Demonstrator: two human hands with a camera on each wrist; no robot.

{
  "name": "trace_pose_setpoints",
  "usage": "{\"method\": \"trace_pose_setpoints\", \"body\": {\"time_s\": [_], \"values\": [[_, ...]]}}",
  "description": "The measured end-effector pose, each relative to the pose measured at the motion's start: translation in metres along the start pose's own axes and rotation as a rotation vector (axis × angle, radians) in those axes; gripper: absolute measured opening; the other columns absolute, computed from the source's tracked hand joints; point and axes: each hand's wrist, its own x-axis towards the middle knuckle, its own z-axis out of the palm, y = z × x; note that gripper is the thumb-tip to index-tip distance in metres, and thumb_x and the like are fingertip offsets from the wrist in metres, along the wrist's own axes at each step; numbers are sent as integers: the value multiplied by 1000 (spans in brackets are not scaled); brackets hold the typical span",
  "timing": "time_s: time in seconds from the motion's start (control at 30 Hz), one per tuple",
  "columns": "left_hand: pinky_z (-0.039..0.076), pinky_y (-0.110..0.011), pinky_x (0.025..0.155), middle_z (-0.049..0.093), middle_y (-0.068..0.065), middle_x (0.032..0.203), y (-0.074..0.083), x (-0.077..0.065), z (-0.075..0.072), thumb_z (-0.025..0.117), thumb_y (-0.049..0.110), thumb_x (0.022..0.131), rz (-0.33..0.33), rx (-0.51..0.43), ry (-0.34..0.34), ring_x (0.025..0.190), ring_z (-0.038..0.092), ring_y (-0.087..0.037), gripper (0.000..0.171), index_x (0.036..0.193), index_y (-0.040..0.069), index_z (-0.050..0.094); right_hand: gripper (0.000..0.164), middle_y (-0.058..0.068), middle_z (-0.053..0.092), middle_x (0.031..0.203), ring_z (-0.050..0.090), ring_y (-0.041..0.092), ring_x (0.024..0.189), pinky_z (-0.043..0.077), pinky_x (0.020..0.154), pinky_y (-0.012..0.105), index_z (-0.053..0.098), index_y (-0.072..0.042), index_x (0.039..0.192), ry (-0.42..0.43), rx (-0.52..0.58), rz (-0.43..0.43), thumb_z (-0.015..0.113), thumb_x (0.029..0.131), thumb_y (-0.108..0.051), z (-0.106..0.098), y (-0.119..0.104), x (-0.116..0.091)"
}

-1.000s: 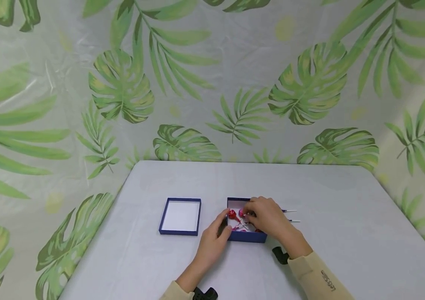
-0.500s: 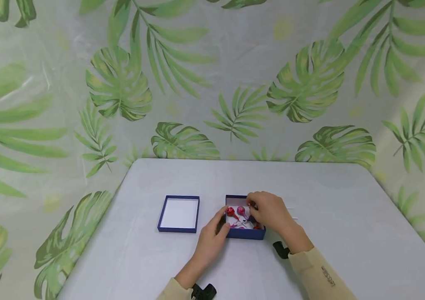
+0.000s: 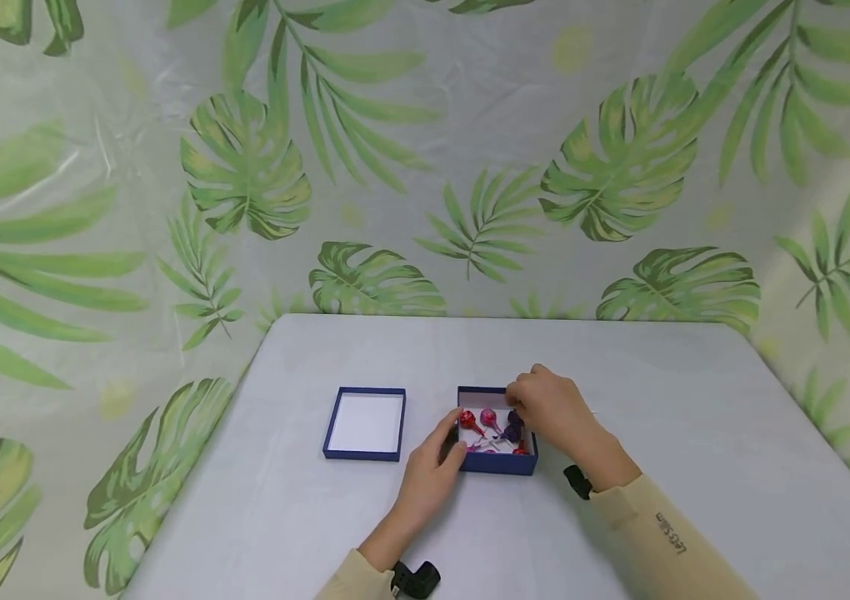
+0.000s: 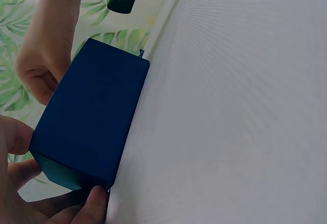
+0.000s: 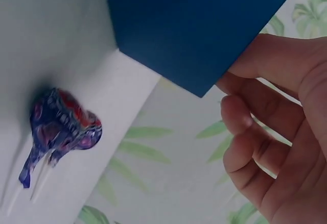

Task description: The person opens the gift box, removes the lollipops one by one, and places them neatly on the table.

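A dark blue open box (image 3: pixel 497 462) stands on the table with several wrapped lollipops inside. A red lollipop (image 3: pixel 467 418) and a pink lollipop (image 3: pixel 488 417) lie at its left and middle; dark purple lollipops (image 3: pixel 512 431) lie at its right. My left hand (image 3: pixel 428 479) grips the box's left side, thumb and fingers round its corner in the left wrist view. Over the right back rim, my right hand (image 3: pixel 551 412) reaches in with curled fingers. Its thumb and index tips are hidden, close to the purple lollipops. Blue-wrapped lollipops (image 5: pixel 61 121) lie outside the box.
A shallow blue-rimmed lid (image 3: pixel 363 456) with a white inside lies left of the box. A white stick tip (image 3: pixel 594 411) shows past the right hand. The white table (image 3: pixel 260 517) meets a leaf-patterned cloth (image 3: pixel 500 108) behind.
My right hand has shifted right and back toward the box's right rear corner, uncovering the pink and purple lollipops. The left hand stays on the box. The head view has shifted slightly.
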Motion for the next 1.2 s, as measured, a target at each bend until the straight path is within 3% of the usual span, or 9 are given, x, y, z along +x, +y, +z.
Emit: {"method": "trace_pose_setpoints", "body": {"time_s": [0.3, 0.63, 1.2], "values": [[33, -46, 116, 43, 1, 155, -2, 2, 0, 54, 22, 104, 16, 6, 9, 142, 39, -21, 51, 154, 26, 44, 7, -6, 67, 78, 54, 17, 74, 53, 58, 31, 81, -16, 87, -56, -15, 8, 79, 85, -9, 0, 1, 3], [31, -42, 117, 40, 6, 156, -4, 0, 3, 52, 25, 105, -23, -4, -19, 144, 35, -16, 51, 155, 31, 42, 11, -6, 71, 84, 58, 17, 79, 55, 60, 34, 82, -16, 90, -19, 76, 38, 80, 83, -8, -8, 2, -4], [31, -41, 117, 40, 6, 156, -3, 1, 1, 53, 23, 105, -12, -1, -11, 144, 35, -16, 51, 155, 29, 42, 12, -8, 71, 85, 58, 16, 80, 54, 58, 36, 82, -19, 89, 43, 112, 50, 84, 80, -10, -35, 3, -8]]}}
